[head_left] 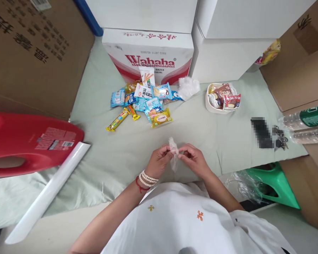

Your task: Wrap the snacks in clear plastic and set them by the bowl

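Observation:
A small crumpled piece of thin, see-through plastic [174,163], perhaps a bag, hangs upright between my hands, above the green cloth in front of me. My left hand [159,161] is closed and pinches its left side, with bead bracelets on that wrist. From the other side, the thumb and forefinger of my right hand [194,160] pinch its edge. Beyond my hands lies a heap of wrapped snacks [145,97], with a yellow snack bar [118,119] at its near left. A clump of clear plastic [188,88] sits just right of the heap.
A white tub [219,108] of wrapped snacks stands to the right. Behind the heap is a Wahaha carton [151,49]. At left lie a red jug [29,141] and a white roll [50,190]. Keys [281,139] and water bottles [304,120] are at far right.

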Tool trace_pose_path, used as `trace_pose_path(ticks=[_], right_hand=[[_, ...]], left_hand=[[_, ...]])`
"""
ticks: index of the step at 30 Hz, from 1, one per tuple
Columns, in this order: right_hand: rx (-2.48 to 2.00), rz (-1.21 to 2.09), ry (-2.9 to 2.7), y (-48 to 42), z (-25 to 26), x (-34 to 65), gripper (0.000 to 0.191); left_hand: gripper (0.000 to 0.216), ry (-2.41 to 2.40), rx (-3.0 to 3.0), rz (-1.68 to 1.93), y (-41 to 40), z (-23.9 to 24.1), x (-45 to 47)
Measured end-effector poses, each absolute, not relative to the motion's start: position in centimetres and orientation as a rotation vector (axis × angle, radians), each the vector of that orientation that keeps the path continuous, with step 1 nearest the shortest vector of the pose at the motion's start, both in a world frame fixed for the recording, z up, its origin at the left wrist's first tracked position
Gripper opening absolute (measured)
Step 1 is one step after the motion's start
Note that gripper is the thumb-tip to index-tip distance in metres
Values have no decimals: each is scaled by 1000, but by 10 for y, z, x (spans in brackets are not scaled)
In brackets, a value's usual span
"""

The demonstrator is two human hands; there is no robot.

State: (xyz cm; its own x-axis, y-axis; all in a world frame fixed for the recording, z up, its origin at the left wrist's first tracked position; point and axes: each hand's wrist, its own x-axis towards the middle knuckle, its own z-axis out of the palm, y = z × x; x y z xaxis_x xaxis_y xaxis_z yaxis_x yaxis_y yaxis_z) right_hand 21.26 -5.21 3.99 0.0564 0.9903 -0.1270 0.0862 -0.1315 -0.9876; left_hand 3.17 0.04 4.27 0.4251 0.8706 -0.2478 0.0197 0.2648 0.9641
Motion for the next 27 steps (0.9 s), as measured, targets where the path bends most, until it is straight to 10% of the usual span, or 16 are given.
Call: trace_pose_path(ticks=[12, 22, 27], right_hand=[[-1263, 1308, -589, -20, 48, 244, 30], [-1236, 1212, -566, -17, 63, 252, 34], [-1254, 1228, -885, -13, 71, 248, 30]], left_hand=[[38, 1006, 556, 1115, -13, 19, 11], [13, 1294, 1235, 1163, -6, 36, -22], [38, 1131, 1739, 965, 4, 56, 26]])
